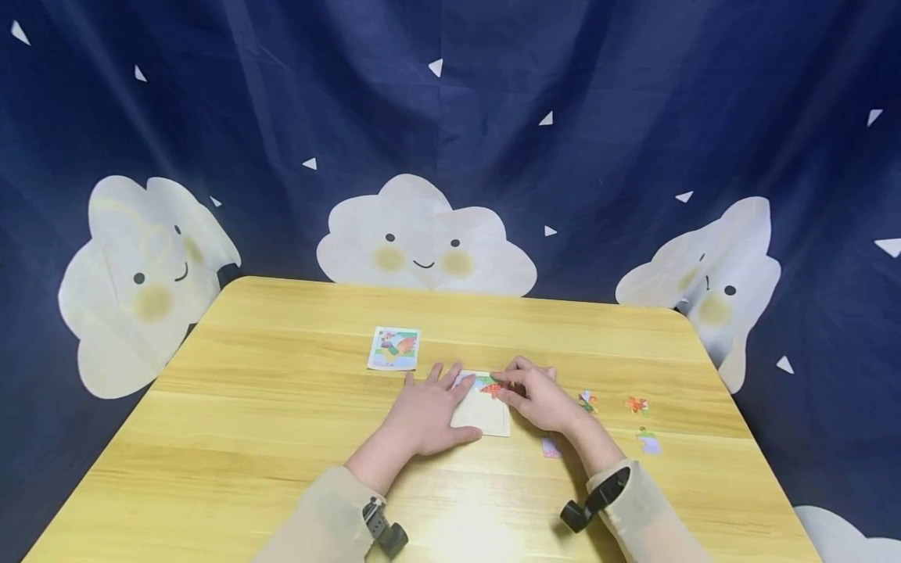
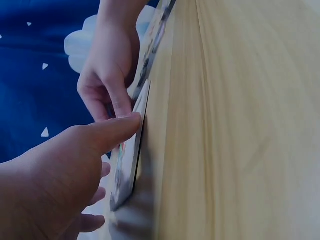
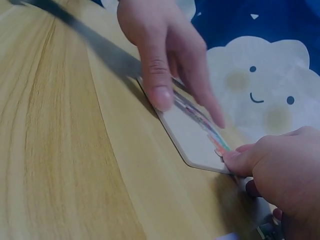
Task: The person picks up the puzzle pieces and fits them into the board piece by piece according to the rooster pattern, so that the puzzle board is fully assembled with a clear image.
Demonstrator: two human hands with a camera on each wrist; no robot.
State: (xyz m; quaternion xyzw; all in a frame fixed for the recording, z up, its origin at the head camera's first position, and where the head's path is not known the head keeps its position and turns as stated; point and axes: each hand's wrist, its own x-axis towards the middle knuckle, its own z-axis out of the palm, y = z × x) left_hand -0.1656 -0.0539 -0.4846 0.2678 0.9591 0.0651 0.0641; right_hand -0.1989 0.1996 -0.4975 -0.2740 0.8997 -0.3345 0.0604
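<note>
A small white puzzle board [image 1: 487, 418] lies on the table, its far strip filled with colourful pieces and its near part bare. My left hand [image 1: 425, 414] rests on the board's left side, fingers spread, with the thumb on the near edge. At the far right corner my right hand [image 1: 535, 395] pinches an orange-red puzzle piece [image 1: 491, 389] between thumb and fingers, right at the board's surface. In the right wrist view this puzzle piece [image 3: 219, 151] shows at the thumb tip, partly hidden by it.
Beyond my left hand lies a square picture card [image 1: 394, 349]. Several loose pieces are to the right: a green one [image 1: 587, 402], an orange one [image 1: 637, 404], a green and lilac one [image 1: 649, 442], and a pink-lilac one [image 1: 551, 448] near my right wrist.
</note>
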